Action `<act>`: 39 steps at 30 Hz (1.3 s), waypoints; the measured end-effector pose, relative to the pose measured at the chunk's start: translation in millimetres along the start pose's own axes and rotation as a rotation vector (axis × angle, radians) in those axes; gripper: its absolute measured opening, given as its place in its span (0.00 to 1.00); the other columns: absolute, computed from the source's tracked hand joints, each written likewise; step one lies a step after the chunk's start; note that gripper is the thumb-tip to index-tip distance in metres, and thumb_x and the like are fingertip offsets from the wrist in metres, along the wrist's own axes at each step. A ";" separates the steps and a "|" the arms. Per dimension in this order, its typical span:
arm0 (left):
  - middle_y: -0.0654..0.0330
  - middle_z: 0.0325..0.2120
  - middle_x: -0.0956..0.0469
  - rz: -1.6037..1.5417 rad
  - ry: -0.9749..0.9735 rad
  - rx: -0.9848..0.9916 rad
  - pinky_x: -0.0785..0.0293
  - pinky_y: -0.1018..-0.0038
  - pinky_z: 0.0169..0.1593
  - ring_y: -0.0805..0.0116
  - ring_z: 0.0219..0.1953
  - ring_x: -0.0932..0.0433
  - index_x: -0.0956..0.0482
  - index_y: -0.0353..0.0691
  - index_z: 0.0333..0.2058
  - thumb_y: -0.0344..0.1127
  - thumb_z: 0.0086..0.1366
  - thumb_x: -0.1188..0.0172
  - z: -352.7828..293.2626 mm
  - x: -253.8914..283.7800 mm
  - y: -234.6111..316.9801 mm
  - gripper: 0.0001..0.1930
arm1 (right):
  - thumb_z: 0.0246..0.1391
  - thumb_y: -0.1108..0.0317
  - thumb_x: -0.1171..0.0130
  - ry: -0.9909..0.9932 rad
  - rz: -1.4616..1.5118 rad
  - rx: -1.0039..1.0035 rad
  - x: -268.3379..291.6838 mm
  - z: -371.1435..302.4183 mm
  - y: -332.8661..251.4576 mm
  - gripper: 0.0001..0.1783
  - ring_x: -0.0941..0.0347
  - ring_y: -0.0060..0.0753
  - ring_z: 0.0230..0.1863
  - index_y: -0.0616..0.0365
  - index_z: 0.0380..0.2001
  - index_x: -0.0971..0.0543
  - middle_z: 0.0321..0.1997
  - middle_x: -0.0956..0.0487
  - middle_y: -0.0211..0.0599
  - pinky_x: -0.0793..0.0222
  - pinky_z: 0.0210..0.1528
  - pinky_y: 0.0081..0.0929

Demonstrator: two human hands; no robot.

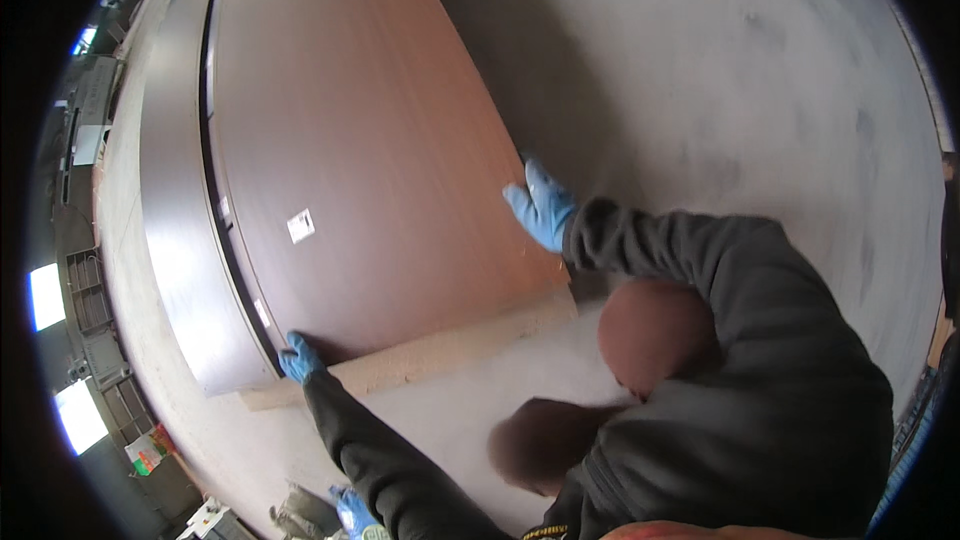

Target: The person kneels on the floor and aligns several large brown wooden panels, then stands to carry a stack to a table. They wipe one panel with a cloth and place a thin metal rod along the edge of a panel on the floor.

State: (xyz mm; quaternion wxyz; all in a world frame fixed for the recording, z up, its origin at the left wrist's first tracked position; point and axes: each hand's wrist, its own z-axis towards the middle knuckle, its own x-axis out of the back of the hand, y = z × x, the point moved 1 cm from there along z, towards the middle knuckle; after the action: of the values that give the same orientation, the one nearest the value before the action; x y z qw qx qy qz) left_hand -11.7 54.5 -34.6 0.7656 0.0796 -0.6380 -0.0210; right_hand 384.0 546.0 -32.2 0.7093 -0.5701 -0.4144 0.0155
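A large brown wood-look panel (370,130) lies in front of me, with a small white label (300,226) on its face. My left hand (298,358), in a blue glove, is closed over its near left corner. At the right edge, close to the near end, my right hand (541,208) presses with fingers stretched and thumb apart. It wears a blue glove too. A second brown panel (185,230) lies along the left side, beyond a narrow dark gap. Under the near end shows a pale, raw-looking board (450,345).
Grey concrete floor (760,110) extends to the right. Racks (88,290) and bright windows (46,297) line the far left. A red, green and white package (148,450) stands there. Near the lower edge lie a grey bundle (303,512) and a blue item (352,514).
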 end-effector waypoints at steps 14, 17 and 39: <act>0.31 0.71 0.41 -0.207 0.073 -0.711 0.43 0.42 0.73 0.32 0.73 0.39 0.34 0.35 0.71 0.49 0.64 0.33 -169.4 74.2 206.3 0.41 | 0.54 0.66 0.33 -0.563 -0.056 0.669 262.0 -81.6 -171.8 0.34 0.28 0.58 0.68 0.68 0.63 0.27 0.71 0.30 0.63 0.32 0.70 0.48; 0.34 0.76 0.51 -0.094 -0.457 -0.781 0.58 0.38 0.77 0.30 0.78 0.55 0.46 0.35 0.76 0.58 0.57 0.33 -275.1 112.1 266.8 0.55 | 0.52 0.66 0.35 -0.772 -0.076 0.843 294.1 -104.4 -180.7 0.25 0.20 0.53 0.59 0.66 0.54 0.19 0.60 0.20 0.57 0.24 0.61 0.45; 0.43 0.58 0.20 0.282 -1.337 -0.042 0.25 0.58 0.63 0.49 0.60 0.19 0.21 0.36 0.61 0.60 0.65 0.38 -300.3 587.1 420.4 0.36 | 0.66 0.40 0.54 -1.171 -0.612 -0.478 617.4 49.4 -169.5 0.29 0.21 0.57 0.58 0.46 0.52 0.13 0.56 0.16 0.48 0.29 0.65 0.51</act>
State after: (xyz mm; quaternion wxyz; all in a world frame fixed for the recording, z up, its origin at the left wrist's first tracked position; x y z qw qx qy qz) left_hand 362.1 419.2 547.5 0.2039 -0.0491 -0.9775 0.0218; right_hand 682.8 831.3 459.4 0.1972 -0.4661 -0.8620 0.0278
